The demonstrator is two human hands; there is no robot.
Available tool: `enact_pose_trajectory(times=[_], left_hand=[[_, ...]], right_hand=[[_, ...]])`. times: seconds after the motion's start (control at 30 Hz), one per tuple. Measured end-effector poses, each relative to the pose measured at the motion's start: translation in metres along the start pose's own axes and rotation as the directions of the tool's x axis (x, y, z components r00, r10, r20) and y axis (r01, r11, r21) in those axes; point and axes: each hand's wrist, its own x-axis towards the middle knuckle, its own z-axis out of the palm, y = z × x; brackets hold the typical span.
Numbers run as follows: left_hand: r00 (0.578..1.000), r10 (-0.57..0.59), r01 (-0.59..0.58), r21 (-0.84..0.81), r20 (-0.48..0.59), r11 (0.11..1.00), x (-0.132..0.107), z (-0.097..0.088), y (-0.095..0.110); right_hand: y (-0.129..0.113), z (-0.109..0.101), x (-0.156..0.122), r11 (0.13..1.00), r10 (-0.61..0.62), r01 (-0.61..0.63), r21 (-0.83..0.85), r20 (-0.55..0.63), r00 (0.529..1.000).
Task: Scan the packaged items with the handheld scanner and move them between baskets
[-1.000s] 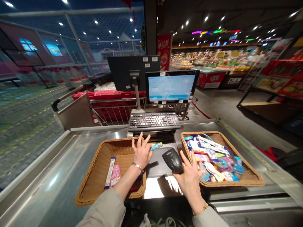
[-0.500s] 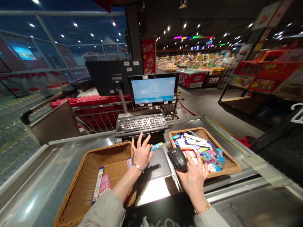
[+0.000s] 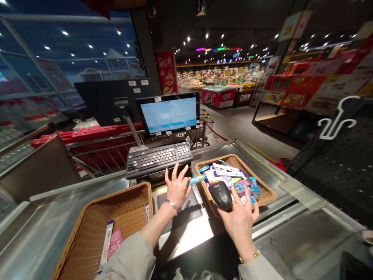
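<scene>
My left hand (image 3: 175, 188) hovers above the counter in front of the keyboard (image 3: 159, 158), pinching a small blue packet (image 3: 196, 180) between thumb and forefinger, the other fingers spread. My right hand (image 3: 240, 217) grips a black handheld barcode scanner (image 3: 220, 195), held at the near edge of the right wicker basket (image 3: 264, 190). That basket is full of several small colourful packets (image 3: 225, 175). The left wicker basket (image 3: 87, 221) holds a long white packet (image 3: 105, 244), a pink packet (image 3: 115, 242) and a small blue-white one (image 3: 147, 211).
A touchscreen monitor (image 3: 169, 114) stands behind the keyboard, with a dark customer display (image 3: 101, 102) to its left. The steel checkout counter (image 3: 35, 241) spreads left. Red shopping carts (image 3: 87, 134) stand behind. A black pegboard rack (image 3: 344, 163) with a white hook rises at right.
The view has swung to the right, so both baskets and the till sit further left. My right hand with the scanner moved over the right basket's near edge. My left hand keeps the blue packet.
</scene>
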Motion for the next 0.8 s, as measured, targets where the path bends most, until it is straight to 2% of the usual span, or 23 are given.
enact_pose_trajectory(times=[0.4, 0.8], left_hand=[[0.994, 0.108, -0.105, -0.074, 0.033, 0.992, 0.028, 0.025, 0.032], [0.979, 0.201, -0.190, -0.187, 0.042, 0.964, 0.044, 0.058, 0.072]], right_hand=[[0.030, -0.008, -0.001, 0.996, 0.063, -0.067, -0.056, -0.055, 0.996], [0.062, -0.023, -0.002, 0.979, 0.157, -0.171, -0.111, -0.126, 0.980]])
